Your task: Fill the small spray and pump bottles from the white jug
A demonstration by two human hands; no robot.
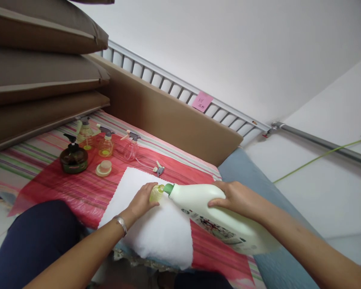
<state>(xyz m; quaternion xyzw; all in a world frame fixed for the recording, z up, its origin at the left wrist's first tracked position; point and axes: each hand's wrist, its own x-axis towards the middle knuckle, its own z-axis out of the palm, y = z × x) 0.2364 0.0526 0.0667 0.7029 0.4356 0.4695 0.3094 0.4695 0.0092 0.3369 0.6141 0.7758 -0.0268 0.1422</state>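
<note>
A: How is the grip on each side?

B: Your left hand (142, 196) is closed around the small yellowish bottle (156, 193), thumb and fingers on either side. Your right hand (233, 198) is clamped on the large pale bottle (204, 200), thumb on the near side; where its other fingers curl behind, you can't tell from here.

A: And the step in hand?

B: The green spout (169, 188) sits right at the small bottle's mouth, above the white cloth (165, 233). Whether anything is flowing, you can't tell. Best keep both mouths lined up, brace the small one and tilt the big one gently; its bulk could push the spout off centre.

A: What about the surface?

B: The cloth lies on a red sheet (210, 251), itself over a striped cover (30, 160). Beyond your left hand stand three spray bottles (130, 150) and a dark pump bottle (74, 160); a loose spray head (159, 170) lies just past the cloth.

A: The room?

B: You face a brown board (168, 104), a slatted rail (159, 79) and white walls (228, 44), with brown cushions (42, 68) stacked to your left.
</note>
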